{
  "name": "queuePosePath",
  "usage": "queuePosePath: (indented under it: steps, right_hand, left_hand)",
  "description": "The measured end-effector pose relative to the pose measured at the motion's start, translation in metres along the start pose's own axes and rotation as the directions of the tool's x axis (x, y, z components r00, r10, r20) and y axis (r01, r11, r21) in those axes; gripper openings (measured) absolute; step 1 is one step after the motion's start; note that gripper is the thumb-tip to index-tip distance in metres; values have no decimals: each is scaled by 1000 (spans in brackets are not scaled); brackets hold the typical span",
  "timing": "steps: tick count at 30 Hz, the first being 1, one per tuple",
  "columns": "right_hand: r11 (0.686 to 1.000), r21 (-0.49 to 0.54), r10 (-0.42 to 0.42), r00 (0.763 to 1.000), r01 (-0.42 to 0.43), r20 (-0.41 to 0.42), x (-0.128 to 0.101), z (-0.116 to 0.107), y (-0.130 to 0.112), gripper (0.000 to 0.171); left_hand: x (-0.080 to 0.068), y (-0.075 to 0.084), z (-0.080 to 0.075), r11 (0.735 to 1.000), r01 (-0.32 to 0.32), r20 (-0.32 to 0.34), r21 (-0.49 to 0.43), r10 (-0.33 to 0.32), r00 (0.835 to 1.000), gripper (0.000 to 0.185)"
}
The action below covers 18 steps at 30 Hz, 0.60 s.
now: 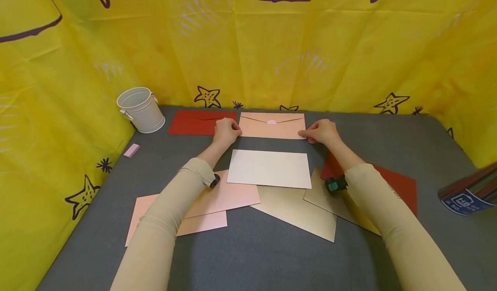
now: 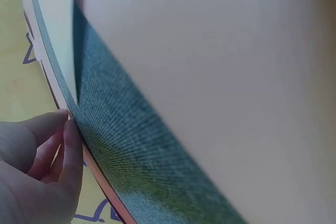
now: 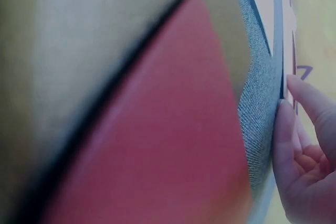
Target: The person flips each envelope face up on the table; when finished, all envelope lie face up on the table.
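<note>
A peach envelope (image 1: 272, 131) with a round pale sticker on its flap lies at the back of the table. My left hand (image 1: 226, 132) pinches its near left corner between thumb and fingers, over the edge of a red envelope (image 1: 190, 122). At the near right corner, my right hand (image 1: 323, 133) pinches the same peach envelope. Both wrist views show the left thumb (image 2: 47, 124) and the right fingers (image 3: 286, 129) close against the paper edge. A white envelope (image 1: 269, 169) lies between the forearms, just in front of the peach one.
Overlapping pink envelopes (image 1: 221, 198) lie under my left forearm. Gold envelopes (image 1: 299, 209) and a red one (image 1: 400, 185) lie toward my right forearm. A white bucket (image 1: 143, 114) and pink block (image 1: 131, 150) stand left; a dark cylinder (image 1: 470, 191) is at right.
</note>
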State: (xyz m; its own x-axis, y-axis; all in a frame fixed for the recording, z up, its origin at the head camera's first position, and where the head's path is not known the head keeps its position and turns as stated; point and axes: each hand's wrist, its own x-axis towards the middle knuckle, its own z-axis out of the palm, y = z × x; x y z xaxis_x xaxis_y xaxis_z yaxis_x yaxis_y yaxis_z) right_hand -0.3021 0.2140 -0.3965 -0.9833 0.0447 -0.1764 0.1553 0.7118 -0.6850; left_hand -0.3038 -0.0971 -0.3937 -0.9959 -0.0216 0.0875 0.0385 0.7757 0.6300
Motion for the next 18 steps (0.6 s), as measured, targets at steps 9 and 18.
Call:
queuePosePath:
  steps: [9,18]
  right_hand:
    - [990,-92,-108,994,107,-9,-3,-1,0,36]
    - [952,-113,-289,957,284,-24,-24,-3,9,28]
  left_hand:
    - [0,0,-1,999,-49,48,24,48,998,8]
    - [-21,-6,-11,960,-281,216,7,273,938,25]
